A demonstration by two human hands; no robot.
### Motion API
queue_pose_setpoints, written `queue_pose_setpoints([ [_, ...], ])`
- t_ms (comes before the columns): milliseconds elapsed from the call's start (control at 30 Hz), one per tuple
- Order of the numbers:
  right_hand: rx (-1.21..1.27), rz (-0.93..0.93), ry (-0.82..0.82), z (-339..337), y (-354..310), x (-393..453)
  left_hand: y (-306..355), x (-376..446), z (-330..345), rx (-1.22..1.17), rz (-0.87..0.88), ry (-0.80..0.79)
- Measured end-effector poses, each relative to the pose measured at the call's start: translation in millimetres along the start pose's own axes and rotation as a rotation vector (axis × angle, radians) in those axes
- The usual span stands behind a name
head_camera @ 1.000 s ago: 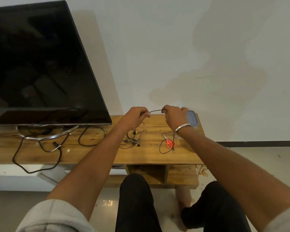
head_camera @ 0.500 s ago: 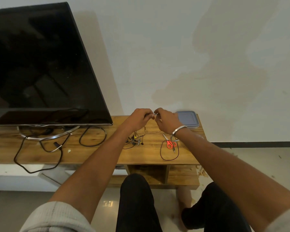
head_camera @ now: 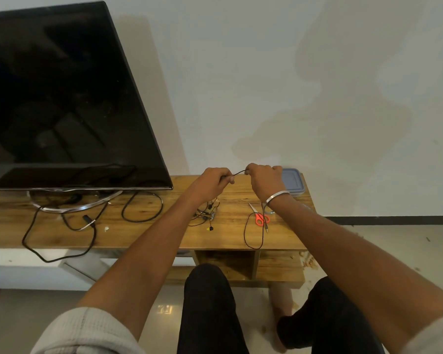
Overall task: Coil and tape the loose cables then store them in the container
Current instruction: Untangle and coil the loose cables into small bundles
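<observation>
Both hands are working above the worktop [head_camera: 235,233]: the left hand [head_camera: 210,181] and right hand [head_camera: 264,181] are each pinching the thin black cable [head_camera: 239,172], a short span arching between their fingers, the rest trailing below the right wrist. Coiling is seemingly underway; next, another loop wants gathering, with scissors [head_camera: 259,216] below and the container [head_camera: 293,181] just beyond the right fingers.

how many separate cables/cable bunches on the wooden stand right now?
3, maybe more hidden. A thin black cable held between the left hand and right hand; a small tangle under the left wrist; black cables by the TV stand, count unclear.
</observation>
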State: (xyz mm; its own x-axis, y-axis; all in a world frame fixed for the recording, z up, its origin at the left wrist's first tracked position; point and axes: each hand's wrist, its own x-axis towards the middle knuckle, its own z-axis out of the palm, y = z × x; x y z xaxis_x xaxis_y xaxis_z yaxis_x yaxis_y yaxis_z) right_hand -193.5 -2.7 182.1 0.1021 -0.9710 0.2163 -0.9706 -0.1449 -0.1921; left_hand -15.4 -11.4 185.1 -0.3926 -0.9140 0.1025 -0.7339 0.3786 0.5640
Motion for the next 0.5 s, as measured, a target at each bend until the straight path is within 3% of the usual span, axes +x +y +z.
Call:
queue_pose_setpoints([
  [300,-0.027,0.1,0.01,2.3,8.1,-2.4,-5.5,-1.5,-0.1,-0.002,-0.028,-0.017],
  [400,0.077,0.14,-0.052,3.5,1.0,-2.3,-0.5,-1.3,0.2,-0.015,-0.024,-0.012],
  [500,0.19,0.038,-0.093,4.8,-9.6,-3.1,4.2,0.9,1.5,-0.016,-0.016,-0.01],
])
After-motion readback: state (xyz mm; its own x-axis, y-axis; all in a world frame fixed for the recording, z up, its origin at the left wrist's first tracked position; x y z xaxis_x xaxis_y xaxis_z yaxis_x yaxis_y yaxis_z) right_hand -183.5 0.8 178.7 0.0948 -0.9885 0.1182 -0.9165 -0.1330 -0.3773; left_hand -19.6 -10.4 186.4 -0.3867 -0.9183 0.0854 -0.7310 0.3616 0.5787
